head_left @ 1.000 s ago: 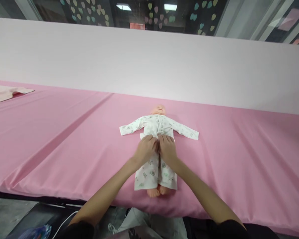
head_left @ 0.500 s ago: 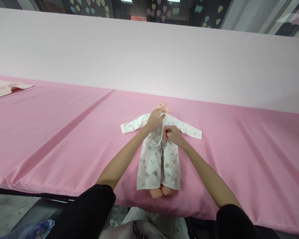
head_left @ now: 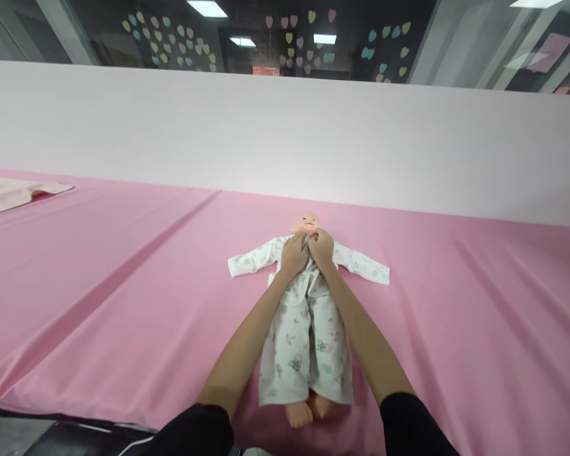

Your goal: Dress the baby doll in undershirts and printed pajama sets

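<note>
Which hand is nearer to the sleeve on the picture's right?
Right. The right hand is at the top of the shirt, just left of that sleeve; the left hand is also there, farther left.

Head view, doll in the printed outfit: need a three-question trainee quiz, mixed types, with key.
1. True or false: the doll's feet lie nearer the person than the doll's head.
2. Where on the printed outfit are the left hand and right hand? A) sleeve cuffs B) upper front C) leg hems
3. Fill in: the pale cloth lies at the picture's ____ edge.

Key: 1. True. 2. B. 3. Left.
</note>
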Demonstrator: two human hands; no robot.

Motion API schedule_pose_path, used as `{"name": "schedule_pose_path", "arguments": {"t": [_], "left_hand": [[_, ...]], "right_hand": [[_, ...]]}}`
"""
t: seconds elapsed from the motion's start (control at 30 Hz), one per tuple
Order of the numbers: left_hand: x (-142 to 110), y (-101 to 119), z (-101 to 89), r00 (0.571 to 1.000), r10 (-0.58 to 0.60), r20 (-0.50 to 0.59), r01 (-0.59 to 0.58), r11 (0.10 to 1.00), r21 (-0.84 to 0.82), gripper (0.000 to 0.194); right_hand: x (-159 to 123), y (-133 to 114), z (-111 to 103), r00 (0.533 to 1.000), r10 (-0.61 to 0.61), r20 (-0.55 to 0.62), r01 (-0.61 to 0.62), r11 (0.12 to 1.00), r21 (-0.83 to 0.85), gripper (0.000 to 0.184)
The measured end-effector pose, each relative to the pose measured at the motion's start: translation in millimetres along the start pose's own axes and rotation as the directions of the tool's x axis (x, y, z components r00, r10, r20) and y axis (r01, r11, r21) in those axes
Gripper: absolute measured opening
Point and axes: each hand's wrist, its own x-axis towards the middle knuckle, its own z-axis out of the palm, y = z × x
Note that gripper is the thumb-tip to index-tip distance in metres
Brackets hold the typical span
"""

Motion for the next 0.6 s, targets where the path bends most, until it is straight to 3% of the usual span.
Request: {"name": "schedule_pose_path", "arguments": {"t": [0.3,0.6], "left_hand": [[-2,2,2.9,0.999,-0.023,-0.044,0.024,0.999,0.021,0.032],[-2,2,7.1,0.996,-0.074,-0.040,0.079,0.988,0.134,0.032]], "right_hand": [[-4,9,-1,0.999,0.031,-0.039,-0.025,0.989,0.146,0.027],[-7,10,0,0.998,-0.032,-0.047,0.035,0.997,0.062,0.032]]}}
